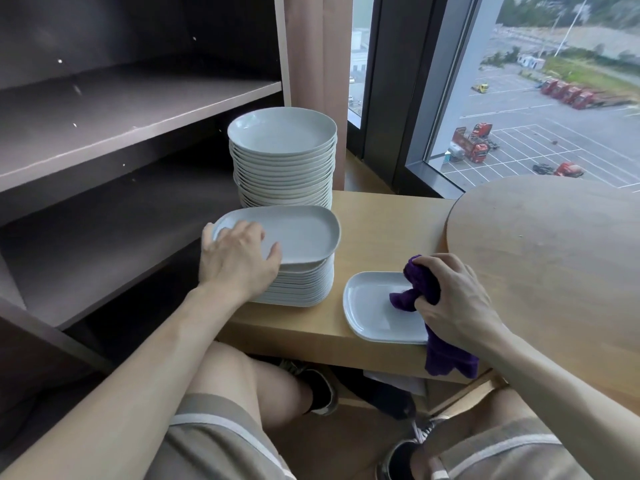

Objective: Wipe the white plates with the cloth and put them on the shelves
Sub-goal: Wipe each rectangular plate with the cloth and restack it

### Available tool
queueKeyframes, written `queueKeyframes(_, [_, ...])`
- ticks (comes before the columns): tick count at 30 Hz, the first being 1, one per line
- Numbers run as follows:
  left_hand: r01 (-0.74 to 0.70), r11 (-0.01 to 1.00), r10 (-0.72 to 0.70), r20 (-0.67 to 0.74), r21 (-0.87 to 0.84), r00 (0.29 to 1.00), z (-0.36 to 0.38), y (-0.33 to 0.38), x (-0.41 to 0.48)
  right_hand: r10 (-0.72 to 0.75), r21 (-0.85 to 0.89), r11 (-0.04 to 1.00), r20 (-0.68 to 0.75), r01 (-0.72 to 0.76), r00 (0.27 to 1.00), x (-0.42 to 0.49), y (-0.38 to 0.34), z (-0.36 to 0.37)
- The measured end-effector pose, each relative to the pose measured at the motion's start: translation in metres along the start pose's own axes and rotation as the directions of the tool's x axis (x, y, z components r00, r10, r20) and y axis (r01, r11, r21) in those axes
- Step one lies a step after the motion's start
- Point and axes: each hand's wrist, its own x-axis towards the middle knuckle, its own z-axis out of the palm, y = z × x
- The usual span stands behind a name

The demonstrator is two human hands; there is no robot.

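Note:
A near stack of white plates (304, 289) stands on the wooden bench (311, 327). Its top plate (304, 233) sits askew, and my left hand (239, 258) grips that plate's left rim, fingers over the top. A taller stack of white plates (284, 168) stands behind it. To the right a single white plate (374, 317) lies flat on the bench. My right hand (453, 299) holds a bunched purple cloth (420, 285) over that plate's right side, and the cloth's tail hangs past the bench edge.
Dark brown shelves (131, 109) stand at the left, an upper board and a lower one (104, 244), both bare. A round wooden tabletop (554, 265) overlaps the bench at the right. A window is behind. My knees and shoes are below the bench.

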Motion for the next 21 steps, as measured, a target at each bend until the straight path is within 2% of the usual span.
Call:
queueKeyframes(3, [0.082,0.996,-0.082,-0.013,0.040,0.997,0.002,-0.005,0.000,0.048,-0.041,0.998,0.014,-0.047,0.999,0.004,0.006,0.004])
queueKeyframes(5, [0.039,0.995,-0.051,-0.130,-0.091,0.990,-0.001,0.001,-0.003,0.097,-0.058,0.994,0.049,-0.094,0.994,0.006,0.009,0.008])
queueKeyframes(7, [-0.189,0.938,0.107,-0.276,-0.289,0.955,-0.007,0.019,-0.012,0.121,-0.089,0.990,0.103,-0.112,0.987,0.006,0.010,0.012])
queueKeyframes(9, [-0.425,0.827,0.325,-0.305,-0.369,0.895,-0.006,0.049,-0.030,0.102,-0.145,0.986,0.144,-0.081,0.984,0.004,0.009,0.016])
queueKeyframes(10, [-0.490,0.786,0.433,-0.229,-0.377,0.872,0.000,0.064,-0.042,0.088,-0.169,0.984,0.151,-0.062,0.985,0.003,0.008,0.018])
queueKeyframes(12, [-0.499,0.785,0.550,0.045,-0.367,0.834,0.020,0.090,-0.061,0.083,-0.210,0.976,0.157,-0.049,0.984,0.003,0.005,0.020])
queueKeyframes(14, [-0.425,0.841,0.525,0.315,-0.333,0.791,0.044,0.097,-0.067,0.091,-0.245,0.968,0.161,-0.050,0.983,0.004,0.002,0.021])
queueKeyframes(15, [-0.385,0.850,0.511,0.384,-0.360,0.769,0.051,0.095,-0.066,0.095,-0.249,0.967,0.164,-0.052,0.982,0.004,0.001,0.021])
queueKeyframes(17, [-0.305,0.835,0.504,0.412,-0.459,0.759,0.062,0.088,-0.060,0.093,-0.242,0.969,0.172,-0.050,0.981,0.006,-0.003,0.023])
queueKeyframes(21, [-0.184,0.781,0.471,0.369,-0.596,0.802,0.076,0.082,-0.054,0.083,-0.235,0.971,0.201,-0.034,0.976,0.012,-0.015,0.028])
